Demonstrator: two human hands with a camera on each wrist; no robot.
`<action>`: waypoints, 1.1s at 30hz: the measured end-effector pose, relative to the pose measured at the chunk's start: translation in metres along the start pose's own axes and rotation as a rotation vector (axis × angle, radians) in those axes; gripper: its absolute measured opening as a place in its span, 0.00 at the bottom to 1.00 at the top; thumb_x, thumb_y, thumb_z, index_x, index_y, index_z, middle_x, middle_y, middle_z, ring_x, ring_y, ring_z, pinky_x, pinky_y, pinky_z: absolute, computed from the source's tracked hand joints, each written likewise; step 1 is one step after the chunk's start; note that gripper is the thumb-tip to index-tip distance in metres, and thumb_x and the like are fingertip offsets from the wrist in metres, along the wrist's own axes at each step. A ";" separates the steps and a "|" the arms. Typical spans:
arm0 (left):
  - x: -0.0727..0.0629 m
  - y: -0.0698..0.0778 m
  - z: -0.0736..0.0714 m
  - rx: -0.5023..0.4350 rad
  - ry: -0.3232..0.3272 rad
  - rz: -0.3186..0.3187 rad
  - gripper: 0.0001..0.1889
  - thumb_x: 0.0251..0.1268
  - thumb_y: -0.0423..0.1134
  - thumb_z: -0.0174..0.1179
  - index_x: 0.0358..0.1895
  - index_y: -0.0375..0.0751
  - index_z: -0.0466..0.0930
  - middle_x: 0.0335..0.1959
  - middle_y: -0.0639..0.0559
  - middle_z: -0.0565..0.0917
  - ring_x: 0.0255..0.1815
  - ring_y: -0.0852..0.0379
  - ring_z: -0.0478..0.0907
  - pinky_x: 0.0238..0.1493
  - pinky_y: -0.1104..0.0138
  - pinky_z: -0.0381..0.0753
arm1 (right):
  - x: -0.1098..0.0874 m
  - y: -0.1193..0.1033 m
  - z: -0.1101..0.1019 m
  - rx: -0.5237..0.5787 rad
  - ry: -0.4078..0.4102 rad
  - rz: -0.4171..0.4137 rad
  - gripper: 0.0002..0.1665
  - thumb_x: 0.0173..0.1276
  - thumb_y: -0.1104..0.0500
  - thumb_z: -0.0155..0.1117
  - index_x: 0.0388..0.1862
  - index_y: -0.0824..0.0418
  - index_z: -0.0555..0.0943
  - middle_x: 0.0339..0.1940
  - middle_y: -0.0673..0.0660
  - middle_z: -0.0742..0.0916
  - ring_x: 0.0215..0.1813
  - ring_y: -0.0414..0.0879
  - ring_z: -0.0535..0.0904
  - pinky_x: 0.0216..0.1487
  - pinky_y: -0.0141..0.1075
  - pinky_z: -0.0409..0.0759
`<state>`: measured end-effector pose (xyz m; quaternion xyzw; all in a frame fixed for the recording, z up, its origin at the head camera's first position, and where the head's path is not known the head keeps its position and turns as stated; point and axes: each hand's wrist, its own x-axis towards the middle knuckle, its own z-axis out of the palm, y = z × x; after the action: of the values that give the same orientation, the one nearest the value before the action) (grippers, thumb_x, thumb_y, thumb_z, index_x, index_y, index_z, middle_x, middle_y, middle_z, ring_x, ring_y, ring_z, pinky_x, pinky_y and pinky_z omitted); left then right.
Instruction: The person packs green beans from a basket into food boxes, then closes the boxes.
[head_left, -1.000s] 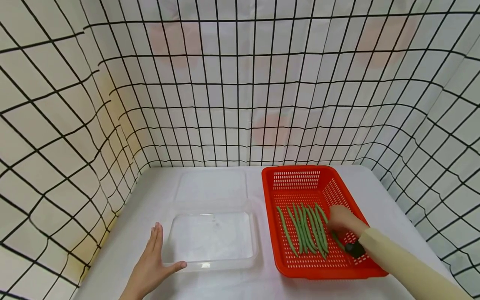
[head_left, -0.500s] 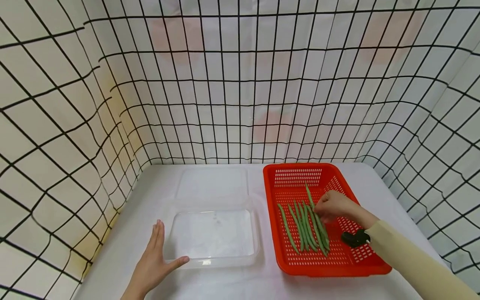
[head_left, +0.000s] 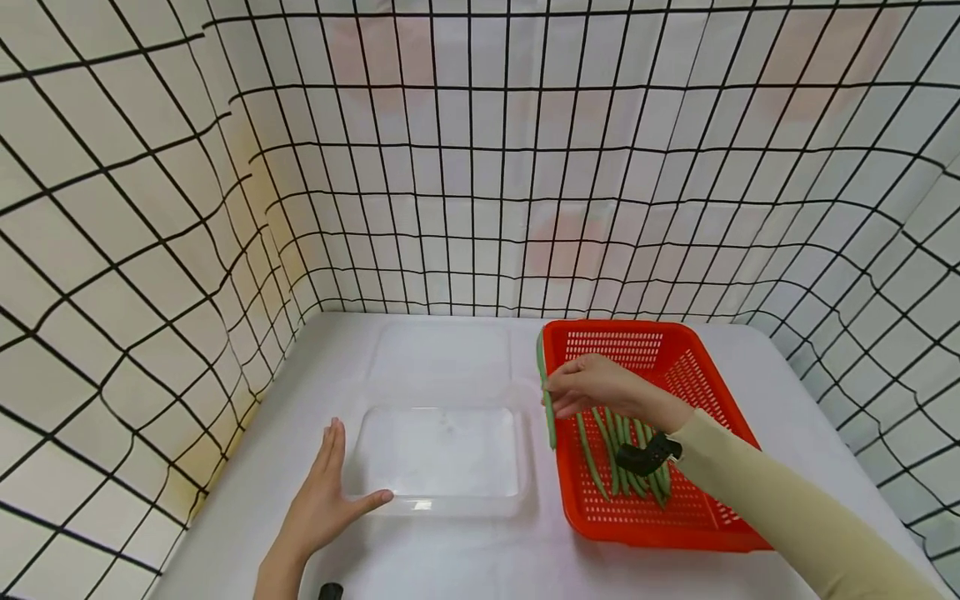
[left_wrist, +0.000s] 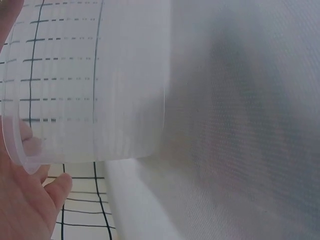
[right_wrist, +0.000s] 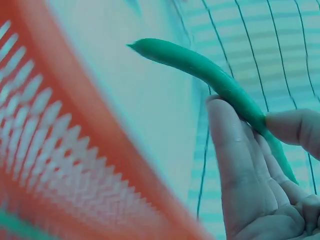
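My right hand (head_left: 596, 387) pinches a green bean (head_left: 551, 429) between thumb and fingers, over the left rim of the red basket (head_left: 660, 539). The right wrist view shows the bean (right_wrist: 190, 61) slanting across the fingertips, its pointed end free. Several green beans (head_left: 592, 462) lie lengthwise in the basket, partly hidden by my right wrist. My left hand (head_left: 318, 504) is spread at the near left corner of a clear plastic container (head_left: 487, 505), thumb along its front rim. In the left wrist view, the fingers show through the container's wall (left_wrist: 130, 100).
A flat clear lid (head_left: 442, 354) lies behind the container on the white tabletop (head_left: 465, 558). Black grid netting (head_left: 487, 196) over white cloth encloses the back and both sides. A black wrist device (head_left: 643, 457) hangs over the basket.
My right hand has lifted one bean from the basket's right part and carried it left to the rim. The left hand stays at the container; the head view has shifted slightly.
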<state>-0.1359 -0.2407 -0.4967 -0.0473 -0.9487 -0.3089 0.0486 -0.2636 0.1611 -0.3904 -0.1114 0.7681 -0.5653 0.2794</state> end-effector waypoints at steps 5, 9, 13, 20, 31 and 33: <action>0.002 0.001 -0.002 -0.024 -0.016 -0.017 0.67 0.43 0.68 0.67 0.76 0.46 0.28 0.76 0.43 0.36 0.74 0.39 0.38 0.62 0.38 0.53 | 0.031 -0.017 0.043 0.114 -0.072 0.048 0.13 0.68 0.62 0.61 0.43 0.73 0.81 0.35 0.66 0.86 0.35 0.53 0.85 0.41 0.44 0.82; 0.003 0.000 -0.004 -0.025 -0.020 -0.023 0.67 0.43 0.67 0.68 0.76 0.44 0.29 0.76 0.42 0.36 0.74 0.39 0.38 0.62 0.38 0.53 | 0.054 -0.024 0.079 0.177 -0.134 0.079 0.13 0.68 0.64 0.60 0.44 0.75 0.80 0.33 0.65 0.86 0.32 0.51 0.85 0.40 0.42 0.82; 0.005 0.000 -0.001 -0.023 -0.018 -0.041 0.67 0.42 0.65 0.70 0.76 0.46 0.29 0.76 0.40 0.38 0.74 0.40 0.38 0.63 0.39 0.53 | 0.074 -0.023 0.112 0.200 -0.188 0.111 0.13 0.67 0.65 0.61 0.43 0.77 0.80 0.31 0.65 0.86 0.29 0.49 0.85 0.38 0.41 0.82; 0.003 0.003 0.004 -0.040 -0.014 -0.055 0.67 0.41 0.65 0.70 0.76 0.46 0.30 0.76 0.44 0.37 0.75 0.43 0.36 0.65 0.42 0.52 | 0.098 -0.019 0.154 0.260 -0.240 0.164 0.08 0.66 0.68 0.60 0.36 0.75 0.82 0.27 0.65 0.85 0.26 0.48 0.85 0.38 0.40 0.82; 0.002 0.004 0.001 -0.021 0.012 -0.025 0.68 0.40 0.69 0.68 0.76 0.43 0.32 0.76 0.39 0.39 0.74 0.41 0.39 0.64 0.41 0.55 | 0.123 -0.004 0.188 0.316 -0.280 0.235 0.07 0.66 0.70 0.58 0.30 0.73 0.80 0.24 0.63 0.84 0.25 0.48 0.84 0.38 0.40 0.82; 0.002 0.003 0.002 -0.025 0.009 -0.027 0.67 0.40 0.69 0.68 0.76 0.45 0.31 0.76 0.41 0.39 0.75 0.42 0.38 0.64 0.42 0.54 | 0.128 -0.002 0.191 0.332 -0.273 0.252 0.06 0.65 0.70 0.58 0.29 0.73 0.80 0.24 0.63 0.84 0.24 0.48 0.84 0.38 0.40 0.82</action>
<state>-0.1375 -0.2373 -0.4959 -0.0335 -0.9451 -0.3215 0.0483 -0.2621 -0.0559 -0.4669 -0.0429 0.6277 -0.6240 0.4634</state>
